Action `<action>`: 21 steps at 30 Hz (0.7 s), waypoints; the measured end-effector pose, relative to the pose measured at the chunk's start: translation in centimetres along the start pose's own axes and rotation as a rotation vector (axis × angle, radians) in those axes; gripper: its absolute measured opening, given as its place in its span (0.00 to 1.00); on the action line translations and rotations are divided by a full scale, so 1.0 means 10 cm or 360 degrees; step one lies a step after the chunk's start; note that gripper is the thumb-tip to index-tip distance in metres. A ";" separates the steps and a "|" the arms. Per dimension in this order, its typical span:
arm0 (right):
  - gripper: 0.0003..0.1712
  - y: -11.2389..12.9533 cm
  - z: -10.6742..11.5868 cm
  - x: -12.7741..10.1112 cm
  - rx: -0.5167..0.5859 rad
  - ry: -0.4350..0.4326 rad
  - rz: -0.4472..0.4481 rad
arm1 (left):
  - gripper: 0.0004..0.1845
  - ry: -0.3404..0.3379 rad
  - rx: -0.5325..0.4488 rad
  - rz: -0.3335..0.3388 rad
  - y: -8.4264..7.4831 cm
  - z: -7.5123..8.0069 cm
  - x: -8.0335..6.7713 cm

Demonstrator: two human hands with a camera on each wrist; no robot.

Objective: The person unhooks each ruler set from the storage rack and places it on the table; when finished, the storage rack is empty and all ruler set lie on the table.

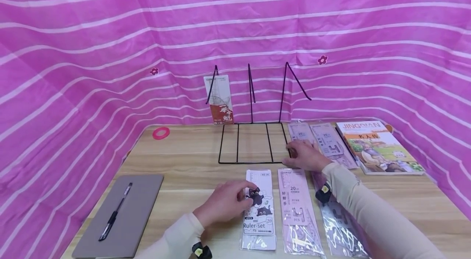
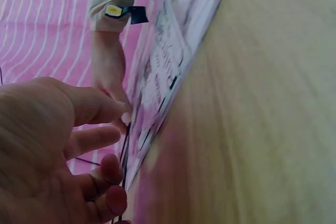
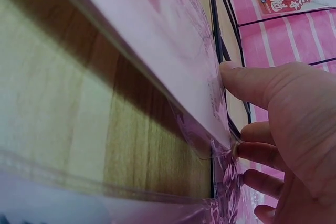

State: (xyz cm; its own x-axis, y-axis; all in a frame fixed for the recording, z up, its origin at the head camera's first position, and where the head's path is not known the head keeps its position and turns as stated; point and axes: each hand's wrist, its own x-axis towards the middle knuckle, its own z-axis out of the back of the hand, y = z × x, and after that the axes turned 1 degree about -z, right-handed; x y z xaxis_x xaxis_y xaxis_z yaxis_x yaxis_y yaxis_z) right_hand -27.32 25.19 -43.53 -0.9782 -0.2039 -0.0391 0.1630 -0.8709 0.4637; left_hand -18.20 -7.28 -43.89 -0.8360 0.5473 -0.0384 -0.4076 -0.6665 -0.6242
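My left hand (image 1: 226,202) hovers over a white packaged ruler set (image 1: 259,228) with black cats, its fingers loosely bent and nothing between thumb and fingers. In the left wrist view the fingers (image 2: 100,137) are apart. My right hand (image 1: 303,155) is at the front right corner of a black wire rack (image 1: 251,163), fingertips right at the wire and close to a pink ruler pack (image 1: 299,130). In the right wrist view its thumb (image 3: 241,82) overlaps the black wire, with a gap to the fingers. A white-and-red ruler pack (image 1: 222,103) hangs from the rack's left hook.
Pink ruler packs (image 1: 294,193) lie in front, with others (image 1: 327,140) behind the right hand. At the right is a book (image 1: 379,148). A grey notebook (image 1: 143,206) with a pen (image 1: 114,214) lies left; a pink ring (image 1: 161,133) sits behind it. Striped pink cloth surrounds the table.
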 end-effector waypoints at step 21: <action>0.40 -0.01 -0.03 -0.02 0.0027 -0.0001 -0.0019 | 0.22 -0.0587 -0.0589 0.0064 0.94 0.89 0.79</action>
State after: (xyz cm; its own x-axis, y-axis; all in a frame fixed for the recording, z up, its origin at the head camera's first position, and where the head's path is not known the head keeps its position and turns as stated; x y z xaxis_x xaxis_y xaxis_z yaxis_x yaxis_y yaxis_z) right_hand -27.09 25.14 -43.83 -0.9802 -0.1933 -0.0438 0.1494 -0.8655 0.4780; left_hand -31.89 -13.77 -43.12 -0.9494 0.2656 0.1678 -0.2712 -0.4232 -0.8645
